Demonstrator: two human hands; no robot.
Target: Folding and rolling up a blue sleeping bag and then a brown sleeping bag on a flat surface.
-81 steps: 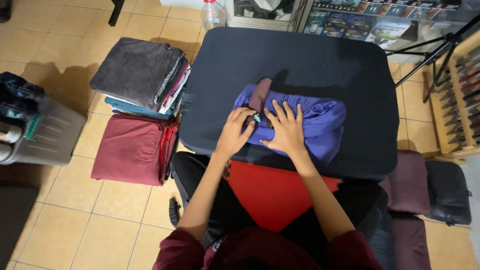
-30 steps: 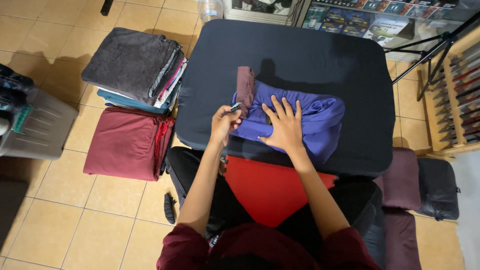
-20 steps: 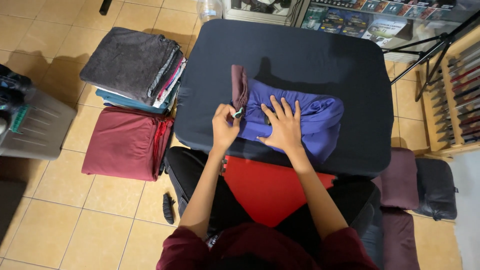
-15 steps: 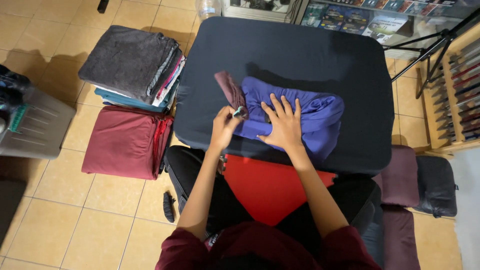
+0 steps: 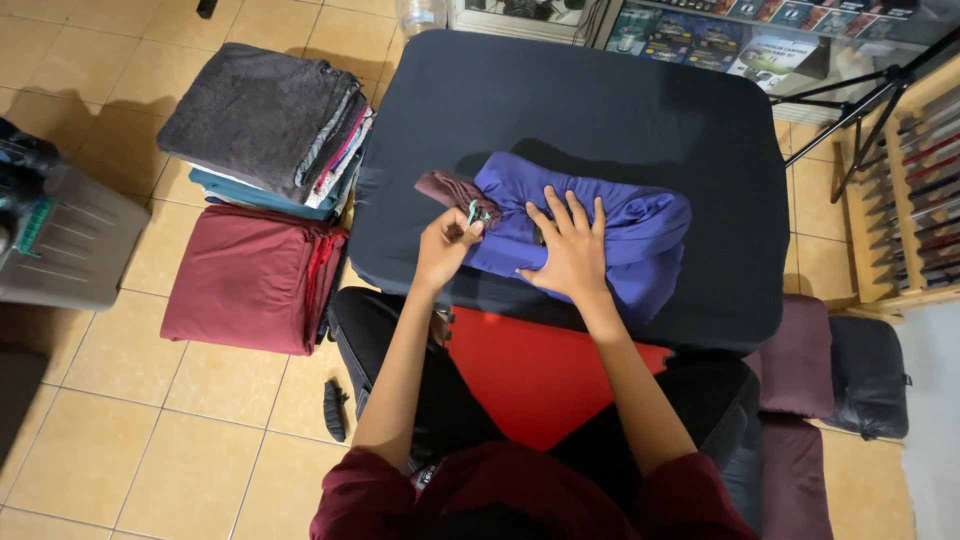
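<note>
Garment (image 5: 610,225) (perhaps folded) near table edge (image 5: 560,310).

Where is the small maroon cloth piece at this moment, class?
In the head view, the maroon cloth piece lies on the black table, at the left end of the blue bundle, just above the left hand.

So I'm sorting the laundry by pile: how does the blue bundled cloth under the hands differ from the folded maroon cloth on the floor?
The blue bundled cloth lies bunched on the black table; the folded maroon cloth lies flat on the tiled floor. The right hand presses the blue one, the left hand pinching at its edge; nothing touches the maroon one. Both are plain fabric.
</note>
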